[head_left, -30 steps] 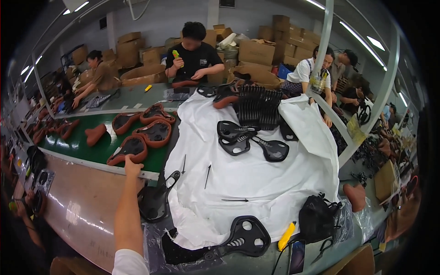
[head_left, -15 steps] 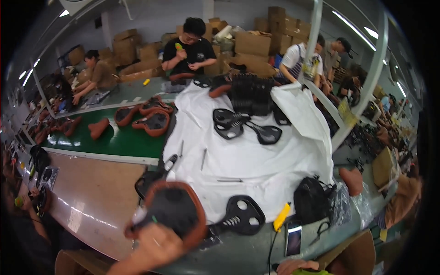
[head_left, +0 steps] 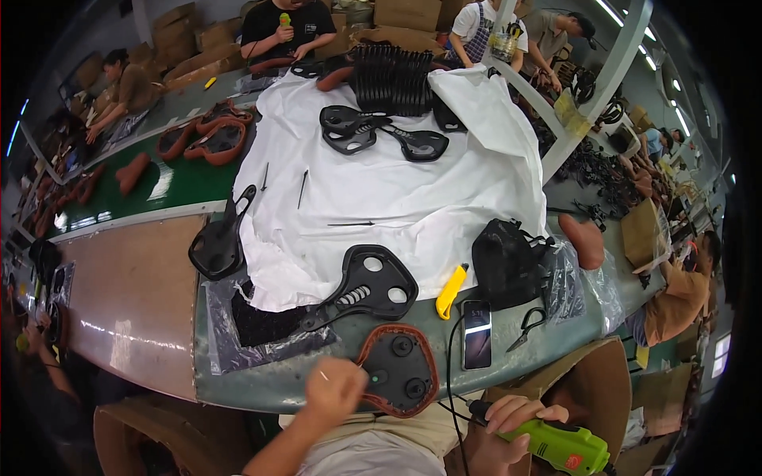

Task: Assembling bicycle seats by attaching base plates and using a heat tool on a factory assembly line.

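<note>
My left hand (head_left: 335, 389) is closed at the narrow end of a brown-rimmed bicycle saddle (head_left: 405, 373). The saddle lies with its black underside up, at the table's front edge close to my body. Two round dark knobs stand out on that underside. To the right, my right hand (head_left: 512, 424) grips a green electric screwdriver (head_left: 567, 446), its dark tip pointing left toward the saddle. Just beyond the saddle, a black saddle base (head_left: 371, 284) rests partly on a white cloth (head_left: 317, 230). Another black base (head_left: 218, 242) is farther left.
Right of the saddle lie a yellow cutter (head_left: 452, 292), a phone (head_left: 477, 337), scissors (head_left: 527, 327) and a black pouch (head_left: 508, 262). A dark cable (head_left: 450, 361) runs past the phone. Cardboard boxes (head_left: 163, 432) flank me below the table. Co-workers sit across and at both sides.
My view has tipped downward. The left hand has brought the saddle from the left to the front edge before me. More of the right hand and green screwdriver now shows.
</note>
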`<state>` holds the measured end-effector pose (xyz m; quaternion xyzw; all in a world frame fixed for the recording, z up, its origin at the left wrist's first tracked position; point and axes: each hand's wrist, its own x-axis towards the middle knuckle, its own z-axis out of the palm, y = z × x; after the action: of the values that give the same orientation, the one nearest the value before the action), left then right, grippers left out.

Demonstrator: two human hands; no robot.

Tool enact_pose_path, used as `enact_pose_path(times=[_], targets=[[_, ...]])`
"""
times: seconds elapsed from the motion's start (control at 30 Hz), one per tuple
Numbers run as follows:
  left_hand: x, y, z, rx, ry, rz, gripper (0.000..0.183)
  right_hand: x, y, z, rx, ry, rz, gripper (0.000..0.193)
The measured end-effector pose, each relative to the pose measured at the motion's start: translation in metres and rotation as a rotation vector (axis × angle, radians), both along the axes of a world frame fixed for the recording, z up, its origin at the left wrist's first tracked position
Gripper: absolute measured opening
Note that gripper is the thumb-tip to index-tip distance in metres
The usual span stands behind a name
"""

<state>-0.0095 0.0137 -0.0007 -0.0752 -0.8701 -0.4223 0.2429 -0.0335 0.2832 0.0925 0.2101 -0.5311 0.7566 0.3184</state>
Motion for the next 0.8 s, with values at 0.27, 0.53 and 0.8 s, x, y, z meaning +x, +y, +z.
enact_pose_path(times=[0.27, 0.53, 0.8], targets=[[-0.006, -0.041, -0.023, 0.222, -0.654, -0.196, 0.031, 0.007, 0.009, -0.009, 0.041, -0.073, 0.061, 0.049], [0.004, -0.024, -0.02, -0.189, -0.331, -0.102, 0.024, 0.006, 0.004, -0.005, 0.01, -0.106, -0.014, 0.048], [0.001, -0.029, -0.011, -0.116, -0.35, -0.131, 0.024, 0.001, 0.013, -0.01, 0.039, -0.045, 0.076, 0.048]])
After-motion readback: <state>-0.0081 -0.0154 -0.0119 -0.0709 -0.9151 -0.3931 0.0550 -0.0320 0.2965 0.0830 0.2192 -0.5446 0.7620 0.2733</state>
